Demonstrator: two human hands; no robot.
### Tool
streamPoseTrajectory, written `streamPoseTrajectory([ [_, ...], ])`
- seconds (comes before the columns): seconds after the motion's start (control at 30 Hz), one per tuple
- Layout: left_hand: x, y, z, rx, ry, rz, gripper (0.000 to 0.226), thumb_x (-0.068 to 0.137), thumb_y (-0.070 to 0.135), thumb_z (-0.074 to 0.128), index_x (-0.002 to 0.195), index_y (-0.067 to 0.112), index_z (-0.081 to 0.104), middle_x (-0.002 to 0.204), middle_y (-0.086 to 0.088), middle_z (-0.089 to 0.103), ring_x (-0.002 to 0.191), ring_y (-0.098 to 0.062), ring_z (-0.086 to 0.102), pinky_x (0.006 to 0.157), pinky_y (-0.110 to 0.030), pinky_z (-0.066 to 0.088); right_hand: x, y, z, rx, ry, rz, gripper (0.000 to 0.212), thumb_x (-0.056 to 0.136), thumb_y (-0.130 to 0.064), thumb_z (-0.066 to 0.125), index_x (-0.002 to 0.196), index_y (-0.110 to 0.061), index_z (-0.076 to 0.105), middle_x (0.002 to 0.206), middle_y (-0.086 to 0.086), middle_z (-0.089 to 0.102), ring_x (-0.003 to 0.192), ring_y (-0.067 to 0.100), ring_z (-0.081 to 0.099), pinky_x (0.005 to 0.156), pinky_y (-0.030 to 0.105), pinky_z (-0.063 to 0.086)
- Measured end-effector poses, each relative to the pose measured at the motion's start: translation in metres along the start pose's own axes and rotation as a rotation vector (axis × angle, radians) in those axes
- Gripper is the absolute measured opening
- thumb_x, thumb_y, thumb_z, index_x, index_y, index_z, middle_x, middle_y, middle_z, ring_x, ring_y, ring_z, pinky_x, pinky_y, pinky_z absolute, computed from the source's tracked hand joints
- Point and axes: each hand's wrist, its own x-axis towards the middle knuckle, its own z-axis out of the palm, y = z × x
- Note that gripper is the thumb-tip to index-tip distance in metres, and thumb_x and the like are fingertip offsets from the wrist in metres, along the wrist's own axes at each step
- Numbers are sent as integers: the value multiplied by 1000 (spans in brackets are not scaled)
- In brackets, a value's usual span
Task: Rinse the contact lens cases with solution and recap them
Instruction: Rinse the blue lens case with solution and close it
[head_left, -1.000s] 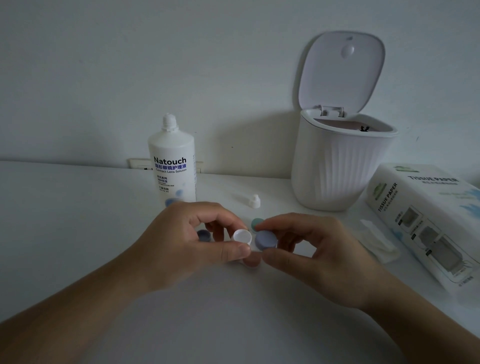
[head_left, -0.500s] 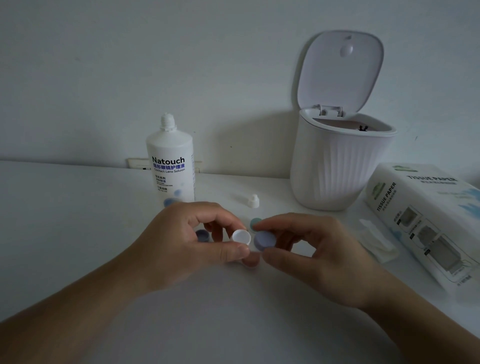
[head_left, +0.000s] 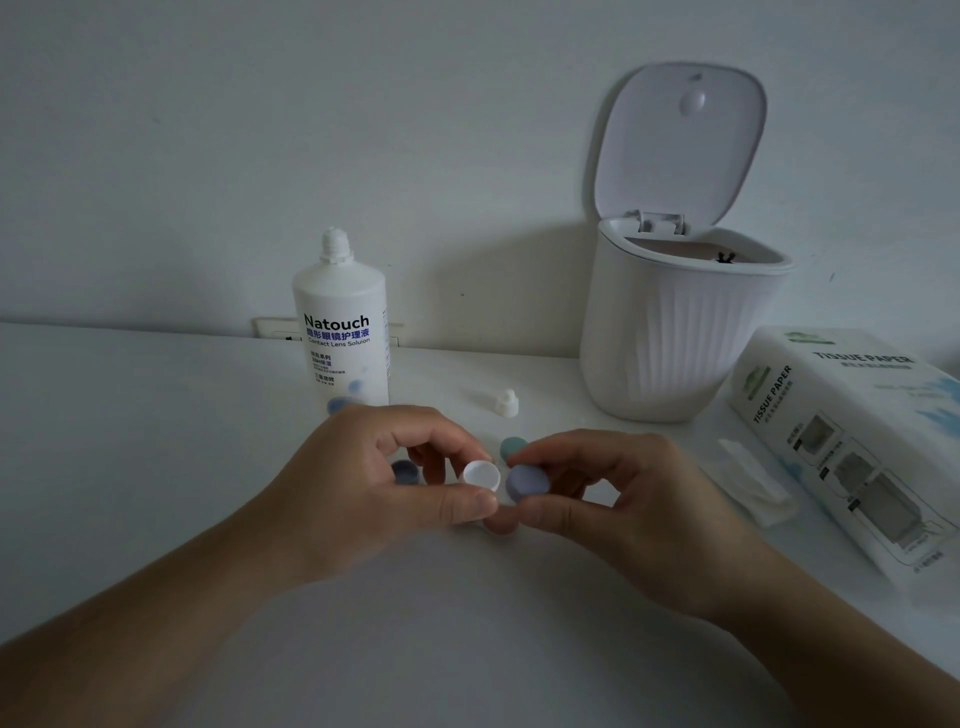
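Above the desk (head_left: 156, 467), the left hand (head_left: 363, 483) pinched the white lens case well (head_left: 481, 475); the right hand (head_left: 618, 499) pinched its lavender cap (head_left: 527, 480) just beside it. The cap needed squaring over the threads before twisting.

The left hand (head_left: 363, 483) pinches a white lens case (head_left: 481, 475); the right hand (head_left: 623, 499) pinches a lilac cap (head_left: 527, 480) beside it, seemingly touching. The solution bottle (head_left: 340, 332) stands uncapped behind.

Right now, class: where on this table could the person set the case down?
Bare table left of the solution bottle, and the near strip below both hands. Crowded: around the loose caps, bin, folded tissue and tissue pack.
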Motion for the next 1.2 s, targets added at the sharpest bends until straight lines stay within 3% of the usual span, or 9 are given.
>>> streamPoseTrajectory([
  [0.17,1,0,0,-8,4,-5,21,65,41,83,82,32,78,81,6,74,74,-8,64,66,-13,46,-1,1,1,-17,24,-49,22,75,-43,78,96,-40,73,90,-23,74,83,0,69,74,8,49],
  [0.33,1,-1,1,-28,-5,22,20,64,38,84,82,32,78,79,5,74,73,-8,65,66,-12,46,-2,-1,1,-29,23,-68,23,76,-43,76,98,-40,71,92,-25,74,86,-4,70,75,4,47],
  [0.57,2,-6,0,25,-9,71,21,67,43,82,85,33,78,84,7,74,77,-8,65,66,-11,46,1,2,-2,-10,-13,-17,26,74,-33,85,97,-35,74,90,-18,75,87,3,72,78,11,51],
  [0.73,4,-13,-6,181,-51,86,40,65,60,84,101,43,74,93,19,69,81,-7,63,70,-12,47,2,3,-4,-5,-11,10,32,68,-52,77,98,-41,72,89,-19,74,84,2,68,77,10,49],
  [0.83,6,-20,-12,339,7,109,40,62,66,75,97,48,70,100,22,67,80,-12,63,67,-14,46,3,5,-6,-34,10,24,32,67,-58,74,95,-43,72,86,-19,72,82,5,65,77,21,51],
  [0.93,7,-26,-18,442,23,80,37,66,48,87,98,50,68,103,25,63,77,-11,60,64,-9,42,3,7,-6,-24,18,41,35,66,-60,75,93,-38,75,85,-15,72,80,11,64,78,32,51],
  [1.0,6,-30,-20,514,28,29,37,69,41,88,101,47,69,104,29,61,75,-12,60,63,-14,44,3,7,-6,-22,16,48,40,65,-64,77,93,-36,76,85,-12,72,80,13,64,78,37,51],
  [1.07,6,-32,-22,562,22,-29,36,71,47,82,104,46,69,104,36,57,75,-9,61,65,-23,46,3,7,-7,-16,14,53,41,65,-64,76,94,-34,76,85,-10,72,79,13,63,79,40,51],
  [1.2,6,-37,-24,630,-20,-99,38,74,55,75,110,48,67,94,54,49,82,11,58,61,-15,37,4,8,-8,-3,13,64,38,65,-55,74,94,-30,76,84,-10,72,77,9,63,78,36,51],
])
